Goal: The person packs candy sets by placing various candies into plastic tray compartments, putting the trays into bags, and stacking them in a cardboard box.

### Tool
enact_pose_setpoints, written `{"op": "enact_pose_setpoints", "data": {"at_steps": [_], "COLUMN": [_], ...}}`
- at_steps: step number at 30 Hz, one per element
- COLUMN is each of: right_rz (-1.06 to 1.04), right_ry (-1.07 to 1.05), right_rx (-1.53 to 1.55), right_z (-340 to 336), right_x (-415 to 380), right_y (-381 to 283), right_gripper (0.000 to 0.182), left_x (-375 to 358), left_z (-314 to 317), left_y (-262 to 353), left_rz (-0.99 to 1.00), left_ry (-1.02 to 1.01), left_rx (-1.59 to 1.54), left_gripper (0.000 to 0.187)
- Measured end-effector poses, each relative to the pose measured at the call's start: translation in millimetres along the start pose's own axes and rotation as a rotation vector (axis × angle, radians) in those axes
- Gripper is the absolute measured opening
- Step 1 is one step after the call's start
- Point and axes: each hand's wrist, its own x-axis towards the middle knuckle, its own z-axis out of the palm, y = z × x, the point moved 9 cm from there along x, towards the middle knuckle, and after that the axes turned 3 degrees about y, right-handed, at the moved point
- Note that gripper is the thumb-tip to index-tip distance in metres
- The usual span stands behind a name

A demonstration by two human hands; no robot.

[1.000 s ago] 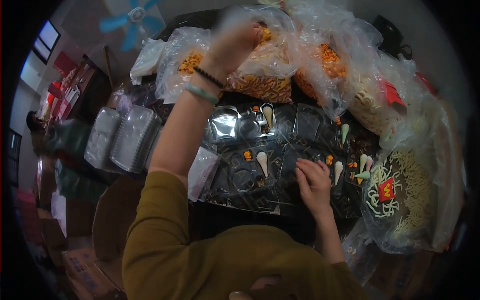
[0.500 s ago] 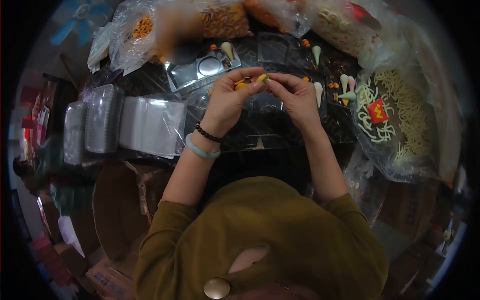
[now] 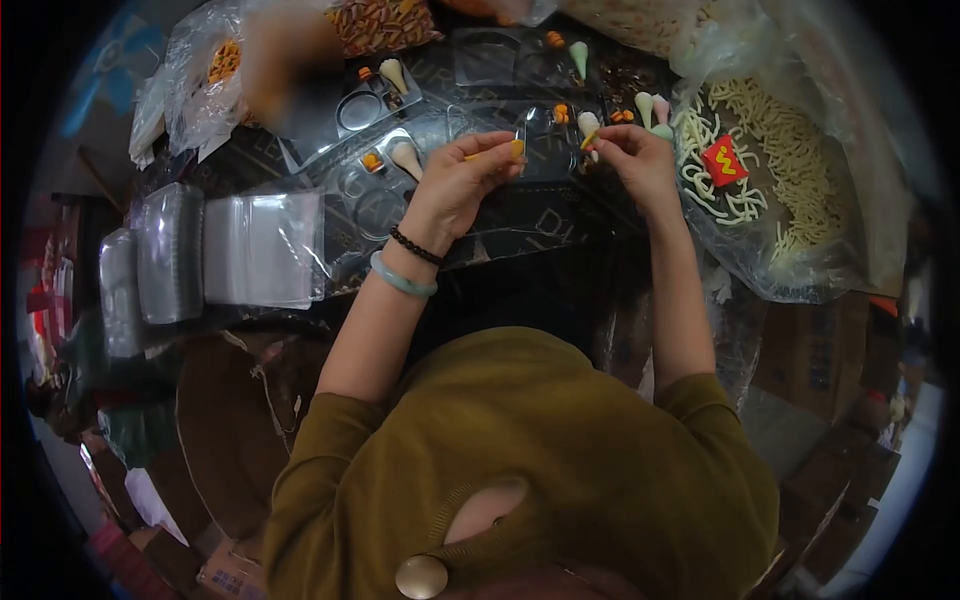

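My left hand [image 3: 462, 180] is closed, with a small yellow piece [image 3: 517, 149] showing at its fingertips. To its left, a clear plastic tray [image 3: 372, 205] holds a tiny orange burger-like piece [image 3: 372, 161] and a pale toy ice cream cone [image 3: 406, 158]. My right hand [image 3: 640, 165] pinches another small yellow piece [image 3: 589, 141] beside a white-topped toy cone [image 3: 588, 122]. More little orange pieces [image 3: 622, 116] lie just above the right fingers. What else the left palm may hold is hidden.
On the right, an open plastic bag [image 3: 800, 285] holds pale noodle-like strips [image 3: 810, 170] and a red packet [image 3: 725, 161]. Bags of small pieces [image 3: 385, 22] line the back. Clear sleeves [image 3: 262, 250] and stacked plastic lids [image 3: 172, 255] stand at the left.
My hands, together before, have come apart. The right hand has moved right to the white-topped cone with a yellow piece; the left stays near the middle. The whole view has shifted slightly.
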Motion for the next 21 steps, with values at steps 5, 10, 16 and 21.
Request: {"op": "enact_pose_setpoints", "data": {"at_steps": [5, 10, 16, 21], "right_rz": [-0.238, -0.394, -0.571, -0.589], "right_ry": [0.006, 0.013, 0.006, -0.374], "right_rx": [-0.523, -0.856, -0.874, -0.359], "right_z": [11.4, 31.7, 41.9, 68.7], "right_x": [19.4, 18.7, -1.7, -23.7], "right_y": [-14.2, -29.0, -53.1, -76.7], "right_gripper": [0.018, 0.014, 0.010, 0.014], "left_x": [15.4, 23.5, 21.4, 25.4], "left_z": [4.3, -0.4, 4.1, 18.7], "left_y": [-5.5, -9.3, -5.7, 6.4], "left_rz": [-0.006, 0.042, 0.132, 0.218], "left_ry": [0.023, 0.057, 0.094, -0.010], "left_rx": [0.075, 0.222, 0.371, 0.459], "left_gripper": [0.028, 0.028, 0.028, 0.031]}}
